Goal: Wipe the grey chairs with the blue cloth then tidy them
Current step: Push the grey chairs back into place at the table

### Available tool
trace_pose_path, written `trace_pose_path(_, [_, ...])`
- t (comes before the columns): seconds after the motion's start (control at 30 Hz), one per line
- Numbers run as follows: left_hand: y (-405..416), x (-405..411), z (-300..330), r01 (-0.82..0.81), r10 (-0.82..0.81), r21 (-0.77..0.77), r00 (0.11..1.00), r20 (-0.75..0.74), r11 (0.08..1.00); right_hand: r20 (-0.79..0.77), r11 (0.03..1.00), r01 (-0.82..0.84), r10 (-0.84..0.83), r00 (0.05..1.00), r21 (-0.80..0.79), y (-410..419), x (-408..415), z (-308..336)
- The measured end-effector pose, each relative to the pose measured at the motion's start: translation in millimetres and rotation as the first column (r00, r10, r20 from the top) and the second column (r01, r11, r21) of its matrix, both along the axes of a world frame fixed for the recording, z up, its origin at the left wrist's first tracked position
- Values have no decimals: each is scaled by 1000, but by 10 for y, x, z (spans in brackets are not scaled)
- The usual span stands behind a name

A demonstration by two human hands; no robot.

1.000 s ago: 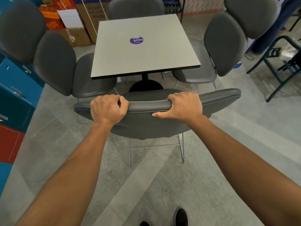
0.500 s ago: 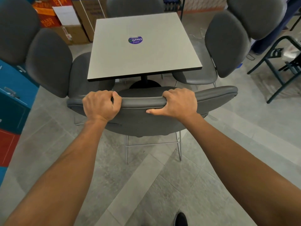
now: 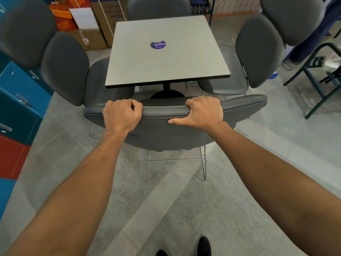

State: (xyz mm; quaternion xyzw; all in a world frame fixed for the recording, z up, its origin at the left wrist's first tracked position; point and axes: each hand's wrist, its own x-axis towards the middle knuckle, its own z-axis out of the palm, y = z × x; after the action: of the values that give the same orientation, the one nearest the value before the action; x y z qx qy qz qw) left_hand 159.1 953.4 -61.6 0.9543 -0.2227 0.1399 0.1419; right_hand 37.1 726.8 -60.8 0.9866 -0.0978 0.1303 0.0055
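Note:
I stand behind a grey padded chair (image 3: 166, 133) that faces a square grey table (image 3: 166, 58). My left hand (image 3: 120, 114) grips the top edge of its backrest on the left. My right hand (image 3: 201, 112) grips the same edge further right, thumb pressed along the back of the pad. The chair's seat lies partly under the table's near edge. More grey chairs stand at the table's left (image 3: 66, 67), right (image 3: 258, 52) and far side (image 3: 158, 6). No blue cloth is visible.
Blue and red cabinets (image 3: 16, 100) line the left. Cardboard boxes (image 3: 86, 23) stand at the back left. A dark metal frame (image 3: 317, 76) stands on the right. A purple sticker (image 3: 158, 45) sits on the table. My shoes (image 3: 203, 246) show on the tiled floor.
The chair has slid forward toward the table with both hands gripping its backrest; its seat now sits further under the table's near edge.

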Motion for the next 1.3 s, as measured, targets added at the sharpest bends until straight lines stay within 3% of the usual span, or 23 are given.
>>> trace_pose_path(1.3, [-129, -105, 15, -61, 61, 41, 998, 10, 997, -85, 999, -28, 31, 996, 36, -100, 22, 67])
